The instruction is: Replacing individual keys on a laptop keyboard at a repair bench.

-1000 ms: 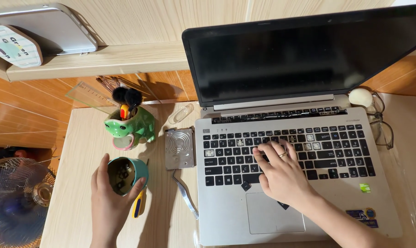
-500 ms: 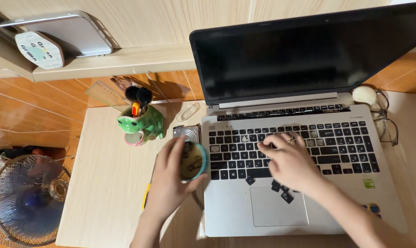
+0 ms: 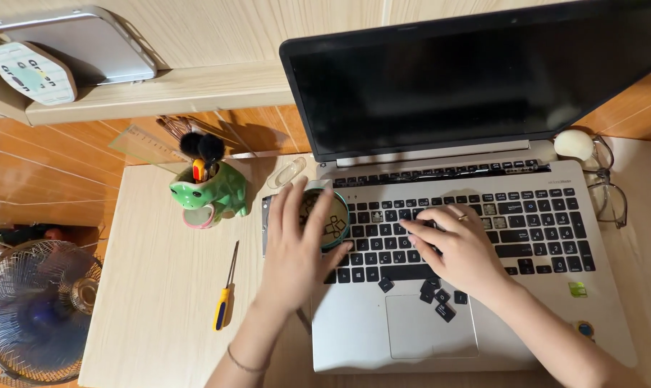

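A small teal bowl (image 3: pixel 332 215) holding loose keys is gripped by the left hand (image 3: pixel 296 244) at the laptop's (image 3: pixel 555 316) left edge; the right hand (image 3: pixel 458 248) is spread open on the keyboard, loose black keys (image 3: pixel 437 294) below it

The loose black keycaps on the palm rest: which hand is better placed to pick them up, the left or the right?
Probably the right hand. It rests on the keyboard directly above the loose keycaps, with nothing in it. The left hand is farther away and already grips the small teal bowl at the laptop's left edge.
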